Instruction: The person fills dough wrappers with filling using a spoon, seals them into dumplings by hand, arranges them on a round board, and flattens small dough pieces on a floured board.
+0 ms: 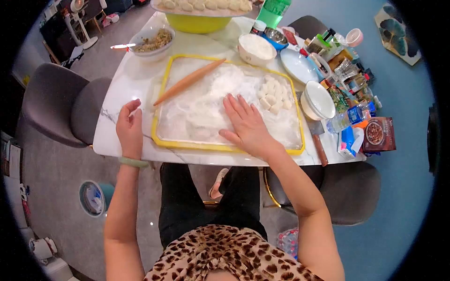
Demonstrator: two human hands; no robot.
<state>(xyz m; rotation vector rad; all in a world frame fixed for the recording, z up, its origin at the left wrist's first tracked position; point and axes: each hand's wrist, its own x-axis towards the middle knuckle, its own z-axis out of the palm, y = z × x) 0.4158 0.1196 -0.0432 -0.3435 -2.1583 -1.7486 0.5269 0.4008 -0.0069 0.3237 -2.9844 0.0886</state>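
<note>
My right hand (247, 125) lies flat, fingers spread, on the floured board (157, 138) with a yellow rim. White flour (219, 86) is spread around its fingertips. To the right of that hand, a cluster of small dough pieces (273, 95) sits on the board. A wooden rolling pin (190, 82) lies slanted across the board's upper left corner. My left hand (130, 126), with a pale green bangle (133, 162) at the wrist, hovers by the board's left edge. Its fingers are loosely bent, thumb apart, and nothing shows between them.
A bowl of filling (153, 43) and a yellow basin (197, 23) under a tray of dumplings (201, 5) stand at the back. On the right are a bowl of flour (257, 49), a white bowl (318, 100), a knife (319, 145) and several jars and bottles. Chairs (70, 103) flank the table.
</note>
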